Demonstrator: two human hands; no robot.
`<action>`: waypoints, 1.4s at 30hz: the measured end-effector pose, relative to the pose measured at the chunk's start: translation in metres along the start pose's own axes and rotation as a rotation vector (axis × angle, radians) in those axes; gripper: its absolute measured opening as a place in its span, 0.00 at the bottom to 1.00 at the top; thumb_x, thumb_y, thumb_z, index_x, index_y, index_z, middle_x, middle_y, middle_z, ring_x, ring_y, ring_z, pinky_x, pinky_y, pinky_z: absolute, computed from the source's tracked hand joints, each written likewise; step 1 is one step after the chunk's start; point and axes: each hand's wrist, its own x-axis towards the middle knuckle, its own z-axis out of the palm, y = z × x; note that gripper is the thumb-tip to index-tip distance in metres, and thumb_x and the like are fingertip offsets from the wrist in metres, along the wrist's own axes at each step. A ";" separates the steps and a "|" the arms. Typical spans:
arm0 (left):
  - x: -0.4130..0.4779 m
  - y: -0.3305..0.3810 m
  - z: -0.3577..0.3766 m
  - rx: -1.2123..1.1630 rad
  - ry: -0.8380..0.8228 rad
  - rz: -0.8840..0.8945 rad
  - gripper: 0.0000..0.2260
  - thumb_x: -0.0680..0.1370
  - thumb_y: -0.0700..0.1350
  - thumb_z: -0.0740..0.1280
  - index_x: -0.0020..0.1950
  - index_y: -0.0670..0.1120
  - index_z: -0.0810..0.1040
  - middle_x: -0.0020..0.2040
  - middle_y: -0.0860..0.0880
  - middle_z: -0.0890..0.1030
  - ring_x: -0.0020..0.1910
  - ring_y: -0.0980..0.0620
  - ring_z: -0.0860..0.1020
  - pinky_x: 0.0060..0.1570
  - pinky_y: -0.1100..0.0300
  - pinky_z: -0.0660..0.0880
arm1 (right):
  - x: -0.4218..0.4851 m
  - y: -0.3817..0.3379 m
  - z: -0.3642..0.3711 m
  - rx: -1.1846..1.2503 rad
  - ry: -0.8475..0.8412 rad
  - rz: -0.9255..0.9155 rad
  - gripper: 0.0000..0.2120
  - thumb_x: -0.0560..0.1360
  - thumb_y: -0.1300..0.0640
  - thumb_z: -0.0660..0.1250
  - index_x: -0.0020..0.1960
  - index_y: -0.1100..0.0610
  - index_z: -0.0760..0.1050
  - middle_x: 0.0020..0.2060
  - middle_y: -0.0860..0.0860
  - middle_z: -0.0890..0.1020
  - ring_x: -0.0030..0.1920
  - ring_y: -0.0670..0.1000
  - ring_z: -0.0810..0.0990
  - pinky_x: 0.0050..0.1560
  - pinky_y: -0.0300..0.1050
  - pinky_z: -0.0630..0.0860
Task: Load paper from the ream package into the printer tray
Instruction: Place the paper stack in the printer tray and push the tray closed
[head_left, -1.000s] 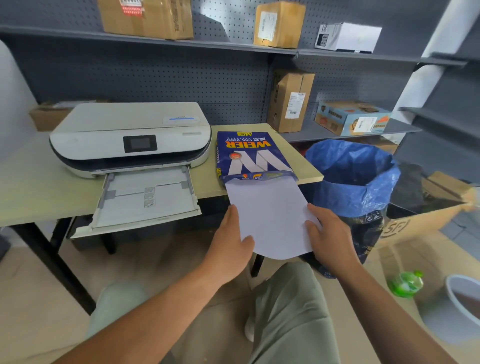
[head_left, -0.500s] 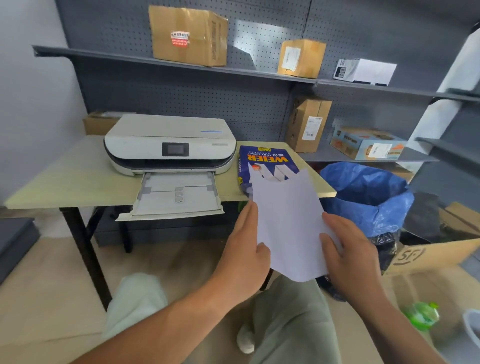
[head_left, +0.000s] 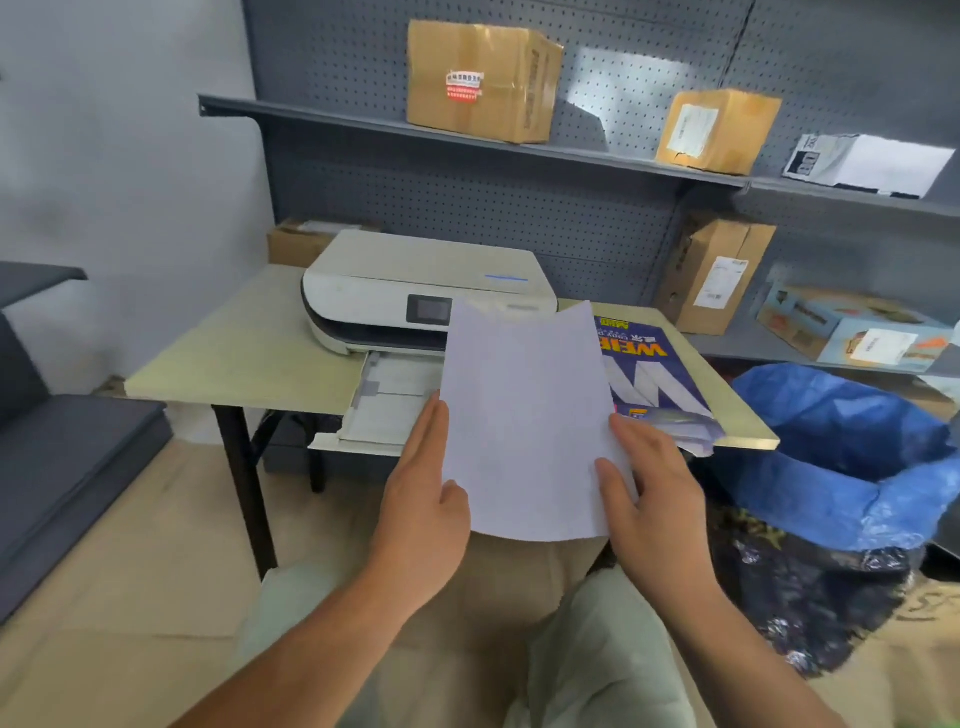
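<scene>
I hold a stack of white paper upright in front of me, its top edge sagging in the middle. My left hand grips its left edge and my right hand grips its right edge. Behind the sheets sits the white printer with its pulled-out paper tray, partly hidden by the paper. The blue ream package lies open on the table to the right of the printer.
The pale wooden table has black legs. A bin lined with a blue bag stands at the right. Cardboard boxes sit on grey shelves behind. A dark sofa is at the left.
The paper has come fully out of the ream package and been lifted up and to the left, now in front of the printer. My view has tilted upward and shifted left.
</scene>
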 end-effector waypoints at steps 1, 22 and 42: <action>0.005 -0.009 -0.006 -0.002 0.017 -0.030 0.33 0.80 0.29 0.55 0.81 0.50 0.52 0.80 0.61 0.52 0.76 0.67 0.50 0.62 0.84 0.45 | 0.004 -0.002 0.012 0.011 -0.023 0.003 0.20 0.77 0.62 0.68 0.68 0.60 0.74 0.65 0.52 0.77 0.65 0.50 0.73 0.66 0.34 0.62; 0.013 -0.096 -0.068 -0.248 -0.035 -0.392 0.33 0.78 0.30 0.57 0.76 0.60 0.66 0.71 0.59 0.74 0.65 0.55 0.76 0.48 0.59 0.81 | -0.024 0.019 0.110 0.148 -0.341 0.110 0.25 0.73 0.43 0.69 0.67 0.50 0.77 0.71 0.44 0.71 0.66 0.32 0.69 0.53 0.35 0.76; 0.011 -0.118 -0.081 0.198 -0.256 -0.057 0.40 0.71 0.45 0.78 0.77 0.62 0.61 0.78 0.71 0.46 0.75 0.72 0.53 0.62 0.79 0.63 | -0.038 0.020 0.103 0.120 -0.450 -0.017 0.40 0.62 0.29 0.70 0.71 0.43 0.72 0.77 0.47 0.64 0.71 0.38 0.68 0.63 0.27 0.66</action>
